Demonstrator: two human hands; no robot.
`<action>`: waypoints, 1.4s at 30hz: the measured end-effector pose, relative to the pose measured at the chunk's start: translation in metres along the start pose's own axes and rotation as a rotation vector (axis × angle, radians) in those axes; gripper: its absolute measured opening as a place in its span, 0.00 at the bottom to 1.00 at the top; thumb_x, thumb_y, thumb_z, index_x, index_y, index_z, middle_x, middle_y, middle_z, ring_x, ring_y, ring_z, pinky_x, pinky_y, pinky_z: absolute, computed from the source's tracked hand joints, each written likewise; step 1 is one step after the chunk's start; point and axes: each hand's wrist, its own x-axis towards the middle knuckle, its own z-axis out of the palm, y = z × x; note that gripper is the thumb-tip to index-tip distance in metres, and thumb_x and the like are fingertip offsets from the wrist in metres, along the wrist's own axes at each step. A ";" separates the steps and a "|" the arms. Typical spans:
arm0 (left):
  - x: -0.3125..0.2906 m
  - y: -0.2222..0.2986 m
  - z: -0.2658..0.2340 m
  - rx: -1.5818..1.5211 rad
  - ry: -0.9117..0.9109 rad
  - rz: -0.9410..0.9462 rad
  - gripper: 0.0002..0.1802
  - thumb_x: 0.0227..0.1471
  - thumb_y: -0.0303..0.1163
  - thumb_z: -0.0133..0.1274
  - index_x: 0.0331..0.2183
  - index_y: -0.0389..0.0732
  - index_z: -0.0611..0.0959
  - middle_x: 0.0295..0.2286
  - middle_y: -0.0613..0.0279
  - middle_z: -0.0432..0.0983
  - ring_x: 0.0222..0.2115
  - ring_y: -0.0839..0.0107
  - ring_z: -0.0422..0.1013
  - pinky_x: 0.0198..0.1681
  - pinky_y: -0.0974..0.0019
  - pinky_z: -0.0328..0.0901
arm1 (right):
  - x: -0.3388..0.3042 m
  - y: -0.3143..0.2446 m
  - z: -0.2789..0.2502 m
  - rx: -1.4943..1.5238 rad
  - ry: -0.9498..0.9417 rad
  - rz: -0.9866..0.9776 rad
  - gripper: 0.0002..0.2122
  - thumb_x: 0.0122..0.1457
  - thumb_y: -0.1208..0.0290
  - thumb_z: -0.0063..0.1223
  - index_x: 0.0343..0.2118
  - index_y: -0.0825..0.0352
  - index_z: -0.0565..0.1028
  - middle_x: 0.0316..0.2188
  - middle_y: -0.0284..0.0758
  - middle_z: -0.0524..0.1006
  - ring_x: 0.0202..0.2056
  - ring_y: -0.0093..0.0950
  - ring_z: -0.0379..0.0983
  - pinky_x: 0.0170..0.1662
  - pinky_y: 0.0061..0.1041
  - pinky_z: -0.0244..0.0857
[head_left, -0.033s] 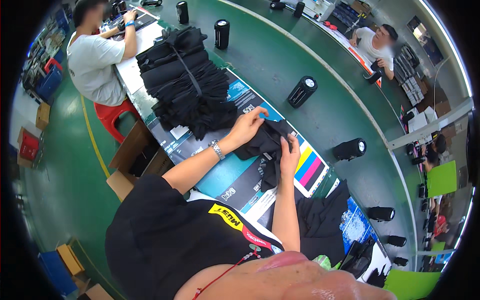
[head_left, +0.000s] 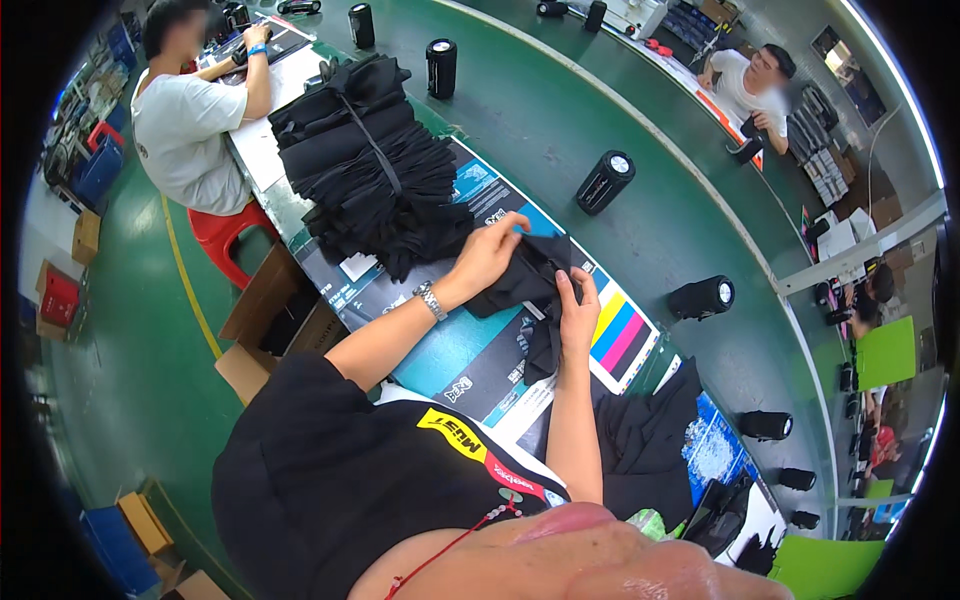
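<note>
A piece of black cloth (head_left: 510, 283) is stretched between my two hands above the table, with one folded part hanging down toward me. My left hand (head_left: 485, 262) has its thumb and fingers closed on the cloth's far left edge. On the other side, my right hand (head_left: 577, 315) pinches the cloth's right part between thumb and fingers. Just beyond my left hand lies a large pile of stacked black cloth pieces (head_left: 370, 150) with a dark strap across it. More loose black cloth (head_left: 650, 425) rests by my right forearm.
Printed sheets (head_left: 425, 350) cover the table. Black cylindrical speakers (head_left: 605, 182) stand along the green surface beyond it. An open cardboard box (head_left: 250, 370) sits on the floor at left. One person (head_left: 195, 120) works at the table's far end; another (head_left: 745, 85) sits across.
The cloth between my hands has shifted slightly, and its folds lie a little differently. Both hands stay in nearly the same place.
</note>
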 end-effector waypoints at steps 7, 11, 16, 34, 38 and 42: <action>0.006 -0.005 -0.033 0.653 0.066 0.200 0.14 0.42 0.17 0.47 0.33 0.41 0.78 0.37 0.55 0.72 0.43 0.53 0.67 0.39 0.55 0.66 | -0.001 -0.004 -0.004 0.084 -0.035 0.226 0.15 0.52 0.74 0.61 0.19 0.62 0.63 0.21 0.24 0.66 0.25 0.14 0.59 0.29 0.15 0.53; 0.010 0.007 -0.034 0.395 -0.049 0.615 0.15 0.36 0.16 0.46 0.29 0.39 0.81 0.36 0.57 0.73 0.39 0.57 0.68 0.49 0.57 0.59 | -0.001 0.011 -0.008 0.140 -0.071 0.075 0.15 0.50 0.84 0.54 0.19 0.61 0.58 0.27 0.29 0.69 0.29 0.18 0.64 0.33 0.16 0.56; 0.006 -0.013 -0.049 0.285 -0.515 0.306 0.14 0.38 0.16 0.44 0.29 0.35 0.82 0.32 0.60 0.77 0.41 0.63 0.70 0.48 0.61 0.63 | -0.002 0.011 -0.010 0.292 -0.129 0.087 0.08 0.52 0.85 0.47 0.28 0.64 0.64 0.40 0.37 0.73 0.42 0.29 0.74 0.36 0.17 0.60; 0.013 -0.001 -0.052 -0.044 -0.244 0.374 0.11 0.43 0.21 0.57 0.34 0.35 0.77 0.32 0.63 0.73 0.36 0.68 0.71 0.45 0.66 0.65 | -0.004 -0.001 -0.004 0.165 -0.134 -0.032 0.09 0.50 0.86 0.44 0.35 0.70 0.71 0.41 0.41 0.74 0.43 0.29 0.72 0.48 0.25 0.63; 0.000 0.012 -0.046 -0.754 -0.431 -0.064 0.08 0.52 0.22 0.54 0.36 0.35 0.76 0.36 0.69 0.72 0.36 0.82 0.68 0.41 0.76 0.65 | -0.010 -0.036 0.009 0.052 -0.168 -0.244 0.21 0.49 0.84 0.43 0.49 0.72 0.70 0.53 0.44 0.69 0.57 0.35 0.61 0.61 0.32 0.50; -0.012 0.016 -0.028 -0.570 -0.654 0.132 0.10 0.51 0.23 0.56 0.38 0.33 0.78 0.36 0.68 0.74 0.37 0.80 0.68 0.42 0.75 0.65 | -0.019 -0.057 0.013 0.177 -0.314 -0.129 0.17 0.52 0.83 0.45 0.47 0.71 0.71 0.49 0.42 0.72 0.53 0.32 0.66 0.58 0.28 0.53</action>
